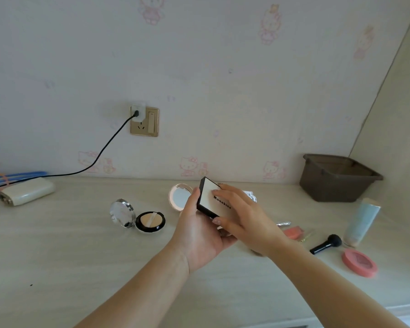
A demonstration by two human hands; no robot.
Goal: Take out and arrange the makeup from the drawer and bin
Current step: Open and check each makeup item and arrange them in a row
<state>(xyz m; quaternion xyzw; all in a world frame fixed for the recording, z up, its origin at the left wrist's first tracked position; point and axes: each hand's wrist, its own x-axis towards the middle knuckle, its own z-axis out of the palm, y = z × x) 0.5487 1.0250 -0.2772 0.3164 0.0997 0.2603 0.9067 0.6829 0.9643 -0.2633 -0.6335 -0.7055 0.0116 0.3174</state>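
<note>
A flat rectangular palette (pixel 217 199) with a cream lid, black edges and the word "Mooekiss" is held above the table's middle. My left hand (pixel 199 233) grips it from below and the left side. My right hand (pixel 244 216) lies over its lid and right edge. Behind them a round rose-gold compact (pixel 179 196) stands open, partly hidden. To the left an open black cushion compact (pixel 149 221) lies with its clear lid (pixel 122 213) up. The brown bin (pixel 336 178) sits at the back right.
On the right of the table (pixel 69 245) lie a pale blue tube (pixel 361 221), a black brush (pixel 326 243), a round pink compact (pixel 359 262) and a coral item (pixel 294 232). A white device (pixel 26 191) with cables sits far left; a black cord runs to the wall socket (pixel 144 121).
</note>
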